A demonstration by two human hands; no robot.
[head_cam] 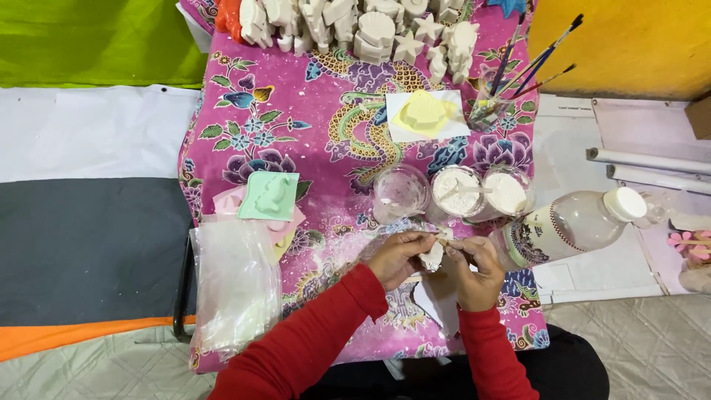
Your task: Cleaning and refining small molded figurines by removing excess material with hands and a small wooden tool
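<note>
Fingers (415, 241) of both hands pinch a small white plaster piece (432, 256), long axis roughly upright; behind, two cups (481, 192) hold white powder.

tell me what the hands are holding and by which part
Left hand and right hand pinch a small white plaster piece between their fingertips at its upper edges; the exact grip is unclear.

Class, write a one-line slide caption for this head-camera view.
Both hands, left hand and right hand, hold a small white plaster piece above a floral cloth.

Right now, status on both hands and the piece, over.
Left hand and right hand both gripping small white plaster piece, thin stick at fingers. Three cups just beyond; plastic bottle lying beside right hand.
</note>
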